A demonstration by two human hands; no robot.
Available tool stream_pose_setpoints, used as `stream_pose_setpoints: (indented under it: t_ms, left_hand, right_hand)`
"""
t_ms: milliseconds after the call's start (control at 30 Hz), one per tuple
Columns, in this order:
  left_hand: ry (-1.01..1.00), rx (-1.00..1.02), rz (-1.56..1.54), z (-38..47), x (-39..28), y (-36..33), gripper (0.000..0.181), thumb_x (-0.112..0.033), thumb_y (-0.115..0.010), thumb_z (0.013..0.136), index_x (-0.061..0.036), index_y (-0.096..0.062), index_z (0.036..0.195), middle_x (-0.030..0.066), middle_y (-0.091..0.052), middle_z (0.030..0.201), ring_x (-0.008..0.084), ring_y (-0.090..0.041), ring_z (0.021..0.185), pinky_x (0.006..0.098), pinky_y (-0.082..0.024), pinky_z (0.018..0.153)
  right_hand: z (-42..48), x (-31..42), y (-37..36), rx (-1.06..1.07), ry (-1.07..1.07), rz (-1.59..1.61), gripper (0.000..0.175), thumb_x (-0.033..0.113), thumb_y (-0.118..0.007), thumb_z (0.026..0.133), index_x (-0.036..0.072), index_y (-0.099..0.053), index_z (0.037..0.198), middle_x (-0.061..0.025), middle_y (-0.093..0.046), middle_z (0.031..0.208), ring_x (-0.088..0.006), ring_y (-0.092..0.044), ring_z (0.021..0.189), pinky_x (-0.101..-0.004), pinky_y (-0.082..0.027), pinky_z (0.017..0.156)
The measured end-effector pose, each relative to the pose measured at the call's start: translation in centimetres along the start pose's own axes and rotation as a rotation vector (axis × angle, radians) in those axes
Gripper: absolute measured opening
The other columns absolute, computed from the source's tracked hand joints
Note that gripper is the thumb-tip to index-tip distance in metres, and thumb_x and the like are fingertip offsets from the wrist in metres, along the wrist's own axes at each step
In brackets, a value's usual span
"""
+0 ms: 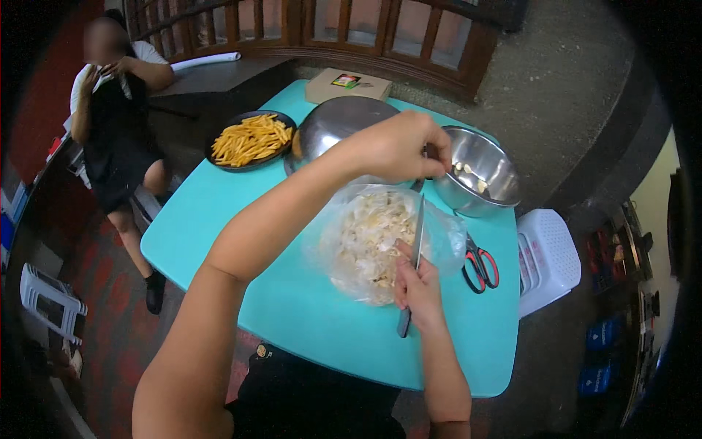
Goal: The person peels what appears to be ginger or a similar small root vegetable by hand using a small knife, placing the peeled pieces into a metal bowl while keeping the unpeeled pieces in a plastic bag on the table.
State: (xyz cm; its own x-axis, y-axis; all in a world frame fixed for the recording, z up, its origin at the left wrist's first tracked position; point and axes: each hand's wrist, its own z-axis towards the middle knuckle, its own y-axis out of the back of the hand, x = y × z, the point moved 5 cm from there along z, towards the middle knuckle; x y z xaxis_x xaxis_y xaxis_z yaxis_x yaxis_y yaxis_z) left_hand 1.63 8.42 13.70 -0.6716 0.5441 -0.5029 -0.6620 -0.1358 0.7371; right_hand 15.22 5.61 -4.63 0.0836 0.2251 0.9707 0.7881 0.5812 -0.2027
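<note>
My left hand [411,148] reaches across to the steel bowl [476,173], its fingertips pinched beside the near left rim; whether they hold anything is hidden. Several pale peeled pieces, apparently garlic cloves [481,185], lie in the bowl. My right hand [419,285] grips a knife [420,230] whose blade points away from me and whose dark handle sticks out below the palm. A small pale piece seems to be at its fingertips. Under and beside that hand, an open clear plastic bag [449,236] holds a heap of whitish papery pieces, apparently garlic with skins [373,241].
On the turquoise table [340,340] are red-and-black scissors [480,266], a black plate of fries [252,140], a large domed metal lid [340,123] and a cardboard box [346,86]. White stools [548,258] stand right of it. Another person [118,110] is at the left.
</note>
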Motion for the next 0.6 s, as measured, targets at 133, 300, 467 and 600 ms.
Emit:
stream_pose_setpoints:
  t_ms: [133, 300, 467, 600]
  left_hand:
    - [0.089, 0.163, 0.037, -3.1, 0.9, -1.1, 0.013, -0.008, -0.064, 0.072, 0.0013, -0.067, 0.081, 0.0142, -0.067, 0.075, 0.0241, -0.065, 0.069, 0.0325, -0.050, 0.064]
    - [0.088, 0.257, 0.085, -4.9, 2.6, -3.8, 0.012, -0.008, -0.063, 0.076, -0.0014, -0.067, 0.086, 0.0125, -0.067, 0.077, 0.0222, -0.064, 0.069, 0.0321, -0.049, 0.064]
    - [0.106, 0.368, 0.010, -5.6, 5.2, -8.0, 0.014, -0.011, -0.061, 0.075, -0.0026, -0.068, 0.084, 0.0141, -0.067, 0.082, 0.0285, -0.064, 0.077, 0.0375, -0.049, 0.071]
    - [0.211, 0.481, 0.376, -6.3, 7.5, -10.0, 0.016, -0.007, -0.059, 0.071, -0.0030, -0.068, 0.083, 0.0171, -0.066, 0.083, 0.0327, -0.063, 0.081, 0.0404, -0.049, 0.071]
  right_hand:
    - [0.2, 0.7, 0.2, -0.033, 0.080, -0.163, 0.034, 0.017, -0.049, 0.094, -0.002, -0.050, 0.122, 0.0040, -0.039, 0.051, -0.0038, -0.032, 0.035, -0.0215, -0.026, 0.032]
    - [0.6, 0.9, 1.3, -0.080, 0.270, -0.350, 0.023, 0.016, -0.048, 0.094, -0.003, -0.059, 0.101, 0.0046, -0.042, 0.051, -0.0030, -0.032, 0.034, -0.0222, -0.025, 0.032]
    - [0.8, 0.8, 2.2, -0.157, 0.355, -0.470, 0.011, 0.009, -0.061, 0.083, -0.002, -0.060, 0.082, 0.0036, -0.047, 0.060, -0.0050, -0.039, 0.056, -0.0222, -0.032, 0.049]
    - [0.6, 1.5, 2.4, -0.182, 0.400, -0.501, 0.013, 0.008, -0.064, 0.080, -0.003, -0.061, 0.084, 0.0031, -0.045, 0.058, -0.0058, -0.039, 0.055, -0.0229, -0.032, 0.049]
